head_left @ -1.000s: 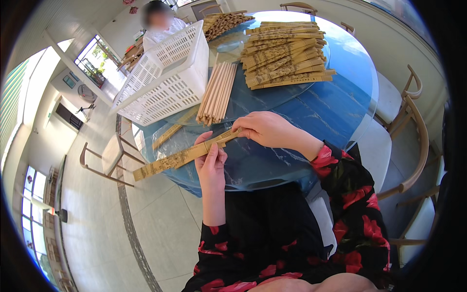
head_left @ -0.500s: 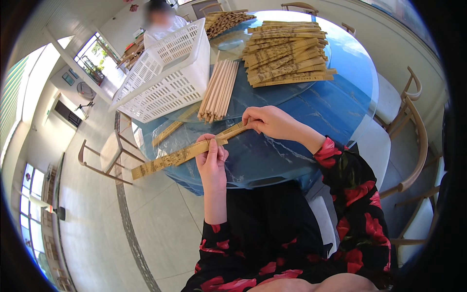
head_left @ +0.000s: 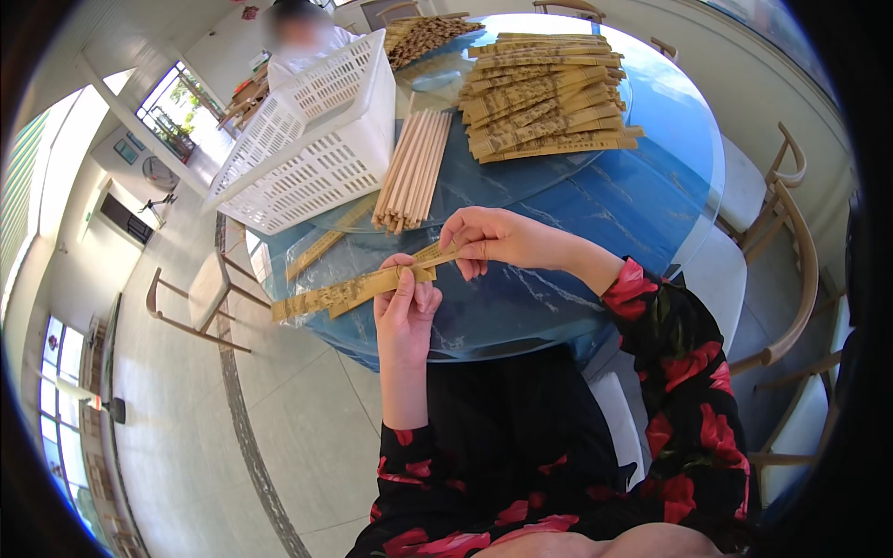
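My left hand [head_left: 406, 302] pinches a tan printed paper chopstick sleeve [head_left: 321, 297] between thumb and fingers. The sleeve slants out to the left, over the near edge of the table. My right hand [head_left: 488, 242] has its fingertips closed on the end of a slim pale wooden chopstick [head_left: 447, 256], which reaches to the sleeve at my left hand. Whether it is one stick or two, I cannot tell. Beyond my hands lies a bundle of pale wooden chopsticks [head_left: 414, 172]. Another flat sleeve [head_left: 326, 245] rests left of the bundle.
A white slotted plastic basket [head_left: 316, 167] stands at the table's left. Stacked printed sleeves [head_left: 549, 98] lie at the far right, with another heap [head_left: 433, 39] behind. The round table [head_left: 558, 223] has a blue marbled top. Wooden chairs [head_left: 786, 270] stand around; a person [head_left: 298, 56] is beyond the basket.
My right hand has moved left and slightly down, closer to my left hand. The held sleeve has shifted a little, its outer end now further right and higher.
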A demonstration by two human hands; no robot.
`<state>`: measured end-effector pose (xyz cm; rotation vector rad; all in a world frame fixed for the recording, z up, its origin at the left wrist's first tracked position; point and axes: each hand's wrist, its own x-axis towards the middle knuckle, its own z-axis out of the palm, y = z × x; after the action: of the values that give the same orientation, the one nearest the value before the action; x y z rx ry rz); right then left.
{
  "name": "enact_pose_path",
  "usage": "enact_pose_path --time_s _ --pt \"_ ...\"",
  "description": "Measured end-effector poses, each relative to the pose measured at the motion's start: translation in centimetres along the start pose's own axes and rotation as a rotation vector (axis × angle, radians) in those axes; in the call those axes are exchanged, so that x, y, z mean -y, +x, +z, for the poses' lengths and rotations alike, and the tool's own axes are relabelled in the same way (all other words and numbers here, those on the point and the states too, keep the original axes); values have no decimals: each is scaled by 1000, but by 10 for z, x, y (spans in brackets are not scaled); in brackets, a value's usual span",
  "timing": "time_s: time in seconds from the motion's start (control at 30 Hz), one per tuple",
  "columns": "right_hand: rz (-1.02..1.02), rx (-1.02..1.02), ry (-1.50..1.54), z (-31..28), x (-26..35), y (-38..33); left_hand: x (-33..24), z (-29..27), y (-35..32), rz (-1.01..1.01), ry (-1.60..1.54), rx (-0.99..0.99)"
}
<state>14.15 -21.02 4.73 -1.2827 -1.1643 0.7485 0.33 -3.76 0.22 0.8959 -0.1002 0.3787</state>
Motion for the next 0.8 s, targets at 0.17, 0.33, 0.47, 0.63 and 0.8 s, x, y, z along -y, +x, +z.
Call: enact_pose_path --time_s 0.17,0.33,0.47,0.63,0.8 --pt "13 23 -5 0 -9 1 1 3 1 -39 70 42" --pt "68 -15 -42 6 -23 5 4 8 2 -69 113 94" --pt "85 2 -39 5 -25 7 4 8 1 -67 131 84" --pt "66 36 -50 4 -25 6 5 8 2 -76 172 83" --pt "63 66 -9 3 -25 6 4 5 1 -85 196 85"
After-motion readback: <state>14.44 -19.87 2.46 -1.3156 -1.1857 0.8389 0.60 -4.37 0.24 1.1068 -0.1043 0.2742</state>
